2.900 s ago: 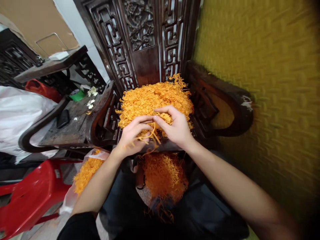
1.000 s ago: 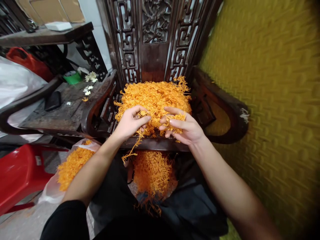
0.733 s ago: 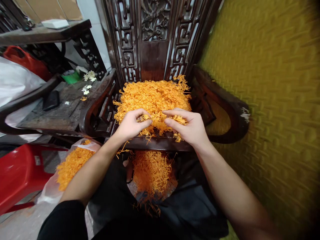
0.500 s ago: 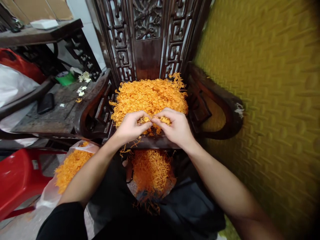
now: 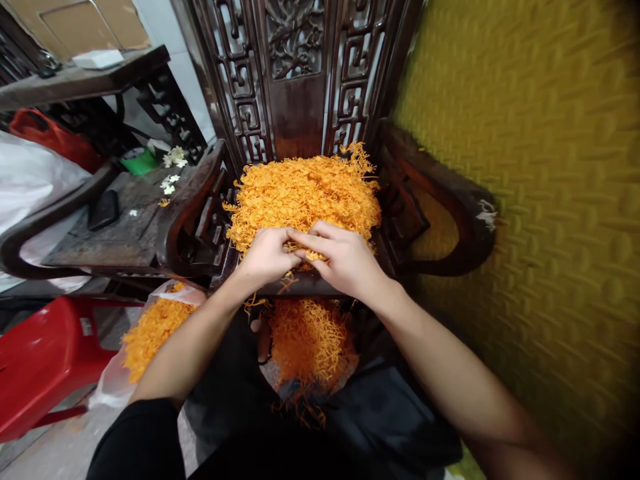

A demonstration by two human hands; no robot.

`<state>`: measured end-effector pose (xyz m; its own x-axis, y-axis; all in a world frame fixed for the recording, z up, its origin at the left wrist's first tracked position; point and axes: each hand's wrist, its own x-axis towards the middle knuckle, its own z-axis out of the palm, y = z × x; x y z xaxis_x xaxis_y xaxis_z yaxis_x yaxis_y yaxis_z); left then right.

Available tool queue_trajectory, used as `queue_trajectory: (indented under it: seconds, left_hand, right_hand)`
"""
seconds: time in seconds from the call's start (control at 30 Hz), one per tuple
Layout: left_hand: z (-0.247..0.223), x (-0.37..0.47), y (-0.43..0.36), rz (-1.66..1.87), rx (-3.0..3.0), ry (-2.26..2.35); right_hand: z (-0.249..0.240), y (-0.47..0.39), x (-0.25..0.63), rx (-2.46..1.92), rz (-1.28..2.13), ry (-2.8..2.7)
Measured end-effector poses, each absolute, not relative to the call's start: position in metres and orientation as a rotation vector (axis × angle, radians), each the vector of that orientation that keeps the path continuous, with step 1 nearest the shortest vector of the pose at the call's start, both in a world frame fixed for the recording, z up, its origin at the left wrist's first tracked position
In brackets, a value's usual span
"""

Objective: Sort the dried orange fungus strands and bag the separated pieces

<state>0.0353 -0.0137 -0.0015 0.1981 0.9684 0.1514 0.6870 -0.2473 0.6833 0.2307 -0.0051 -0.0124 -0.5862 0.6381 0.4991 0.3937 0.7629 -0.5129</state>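
A large heap of thin orange strands (image 5: 305, 193), which look like cordyceps mushrooms, lies on the seat of a dark carved wooden chair (image 5: 296, 110). At the heap's front edge my left hand (image 5: 270, 255) is closed, its fingertips pinching a few strands. My right hand (image 5: 343, 257) meets it there, curled around a small orange clump (image 5: 315, 255), with its fingers reaching over to the left fingertips. Exactly where the fingers meet is partly hidden. Below the seat edge, between my legs, more long orange strands (image 5: 315, 340) fill a clear bag or container.
To the left, a plastic bag of orange pieces (image 5: 155, 330) stands beside a red plastic stool (image 5: 47, 363). A second wooden chair (image 5: 110, 247) holds a black wallet-like item (image 5: 103, 210), a green tape roll (image 5: 140, 162) and white flowers (image 5: 174, 157). A yellow textured surface (image 5: 530, 200) rises at right.
My right hand's fingers have moved left, over the left fingertips, and the hands overlap more. The view has shifted slightly.
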Motion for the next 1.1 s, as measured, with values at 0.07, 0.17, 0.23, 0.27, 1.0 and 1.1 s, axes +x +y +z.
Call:
queue_trajectory:
  seconds: [0.07, 0.17, 0.23, 0.27, 1.0, 1.1]
  left_hand:
    - [-0.004, 0.033, -0.013, 0.833, 2.004, 1.47]
    - [-0.007, 0.029, -0.014, 0.897, 1.909, 1.325]
    - [-0.007, 0.026, -0.017, 0.876, 1.849, 1.229]
    - [-0.005, 0.025, -0.018, 0.846, 1.836, 1.199]
    - [0.004, 0.025, -0.012, 1.186, 1.159, 1.148]
    - [0.003, 0.031, -0.015, 1.151, 1.167, 1.151]
  right_hand:
    - [-0.015, 0.0, 0.233, -0.762, 0.427, -2.34]
    - [-0.016, 0.004, 0.236, -0.77, 0.391, -2.388]
    - [-0.017, 0.003, 0.235, -0.801, 0.368, -2.39]
    - [-0.017, 0.002, 0.233, -0.815, 0.368, -2.36]
    - [-0.007, 0.009, 0.237, -1.042, 1.053, -1.615]
    - [-0.009, 0.01, 0.228, -1.046, 1.099, -1.781]
